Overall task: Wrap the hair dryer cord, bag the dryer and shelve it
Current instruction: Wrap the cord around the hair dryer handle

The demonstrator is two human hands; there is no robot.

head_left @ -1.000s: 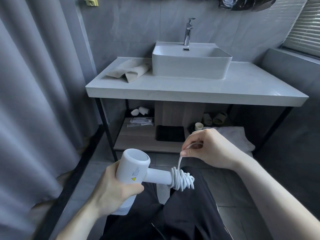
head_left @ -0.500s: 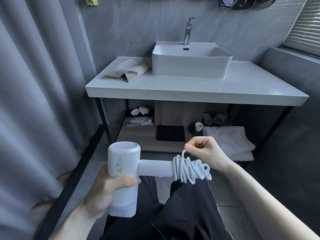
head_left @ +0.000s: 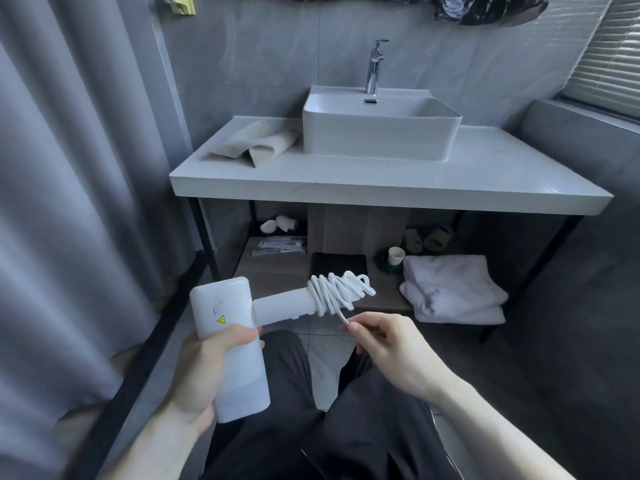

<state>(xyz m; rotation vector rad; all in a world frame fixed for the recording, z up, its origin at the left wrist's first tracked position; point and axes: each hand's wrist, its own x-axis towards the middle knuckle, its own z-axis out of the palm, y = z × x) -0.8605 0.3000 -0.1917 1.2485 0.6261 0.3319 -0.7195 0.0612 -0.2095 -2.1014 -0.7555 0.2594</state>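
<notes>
My left hand (head_left: 204, 372) grips the body of a white hair dryer (head_left: 228, 344), whose handle sticks out to the right. A white cord (head_left: 336, 292) is coiled in several loops around the end of that handle. My right hand (head_left: 388, 344) sits just below the coil and pinches the loose end of the cord between thumb and forefinger. A beige cloth bag (head_left: 256, 143) lies folded on the white counter (head_left: 381, 188), left of the basin. Under the counter is a wooden shelf (head_left: 277, 268).
A white basin (head_left: 381, 129) with a chrome tap (head_left: 374, 64) stands on the counter. The shelf holds folded white towels (head_left: 450, 289), a black tray (head_left: 339, 265), a cup (head_left: 396, 255), slippers and sachets. A grey curtain (head_left: 69, 168) hangs left. My dark trousers fill the bottom.
My right hand dropped from above the coil to below it, carrying the cord end around the handle. The dryer tilted, its handle end rising to the right.
</notes>
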